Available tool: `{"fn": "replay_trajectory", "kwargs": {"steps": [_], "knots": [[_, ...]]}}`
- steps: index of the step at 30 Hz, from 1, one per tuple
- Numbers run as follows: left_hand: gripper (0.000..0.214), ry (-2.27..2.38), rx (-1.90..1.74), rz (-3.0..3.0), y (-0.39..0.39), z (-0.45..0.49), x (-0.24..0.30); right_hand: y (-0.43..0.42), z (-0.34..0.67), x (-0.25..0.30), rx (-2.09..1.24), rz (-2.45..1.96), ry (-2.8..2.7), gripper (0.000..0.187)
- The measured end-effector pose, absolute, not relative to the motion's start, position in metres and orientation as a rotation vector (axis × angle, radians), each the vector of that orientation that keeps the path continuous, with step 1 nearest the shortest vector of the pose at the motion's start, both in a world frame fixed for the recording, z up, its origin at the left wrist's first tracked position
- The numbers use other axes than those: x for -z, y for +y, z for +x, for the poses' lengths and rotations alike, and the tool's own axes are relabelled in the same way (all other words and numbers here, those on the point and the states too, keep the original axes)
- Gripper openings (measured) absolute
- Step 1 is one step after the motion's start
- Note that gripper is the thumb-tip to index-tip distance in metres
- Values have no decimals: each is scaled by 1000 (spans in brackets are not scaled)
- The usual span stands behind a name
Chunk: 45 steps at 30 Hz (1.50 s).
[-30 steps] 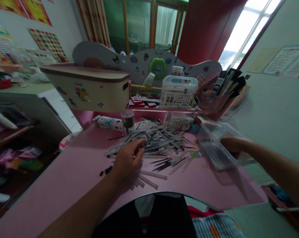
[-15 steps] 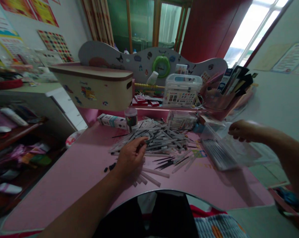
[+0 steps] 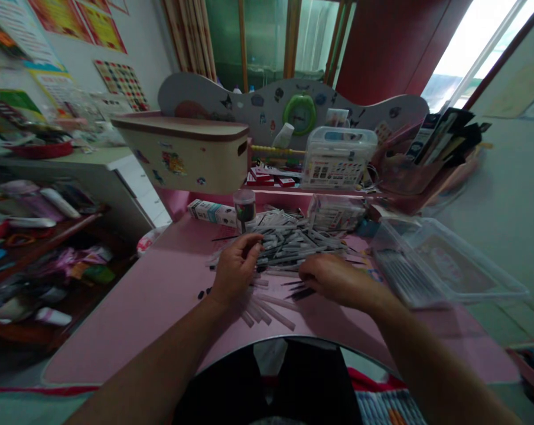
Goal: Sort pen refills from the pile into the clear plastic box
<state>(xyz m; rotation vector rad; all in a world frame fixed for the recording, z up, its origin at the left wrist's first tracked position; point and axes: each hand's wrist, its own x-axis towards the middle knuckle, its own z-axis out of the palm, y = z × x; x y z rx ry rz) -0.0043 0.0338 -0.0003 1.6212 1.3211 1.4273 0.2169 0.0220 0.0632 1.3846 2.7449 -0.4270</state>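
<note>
A big heap of grey-white pens (image 3: 293,242) lies on the pink desk (image 3: 160,289). My left hand (image 3: 235,268) rests at the heap's near left edge, its fingers curled around a pen. My right hand (image 3: 333,280) lies palm down over loose black refills (image 3: 293,289) and pale pen tubes (image 3: 271,313) just in front of the heap; its fingertips are hidden. To the right, a clear plastic box (image 3: 426,265) with dark pens laid in rows stands with its lid open.
A small round jar (image 3: 244,206) and a long carton (image 3: 211,211) stand behind the heap. A cream cabinet (image 3: 182,153), a clear storage case (image 3: 338,158) and a holder of stationery (image 3: 439,147) fill the raised shelf. Cluttered shelves (image 3: 36,236) are at left.
My right hand left the clear box at the right and came in to the loose refills in front of the heap. The left hand stayed on the heap's edge. The view shifted a little.
</note>
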Motion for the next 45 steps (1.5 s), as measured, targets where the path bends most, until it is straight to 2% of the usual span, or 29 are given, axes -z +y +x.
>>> {"fn": "replay_trajectory", "kwargs": {"steps": [9, 16, 21, 27, 32, 35, 37, 39, 42, 43, 45], "knots": [[25, 1347, -1435, 1541, 41, -11, -1, 39, 211, -7, 342, 1505, 2823, 16], [22, 1432, -1259, 1710, 51, -24, -8, 19, 205, -17, 413, 1161, 2961, 18], [21, 1460, -1246, 1762, 52, -27, -8, 6, 201, -21, 307, 1088, 2927, 16], [18, 1356, -1189, 1878, 48, -23, -8, 12, 198, -15, 249, 1253, 2911, 15], [19, 1067, -1170, 2331, 39, -17, -11, 27, 208, -11, 252, 1422, 3013, 8], [24, 962, -1010, 2602, 36, -10, -5, 34, 214, -7, 323, 1443, 3100, 4], [21, 991, -869, 2671, 35, -5, 0, 38, 218, -5, 427, 1433, 3201, 5], [19, 1076, -804, 2632, 34, -3, 3, 42, 222, -6, 566, 1473, 3310, 9], [21, 1215, -899, 2409, 35, -5, -1, 47, 233, -14, 686, 1814, 3366, 26], [22, 1258, -964, 2308, 35, -7, -4, 48, 237, -18, 679, 1935, 3328, 26], [26, 1326, -1092, 2106, 36, -10, -8, 50, 245, -25, 628, 1974, 3198, 14]]}}
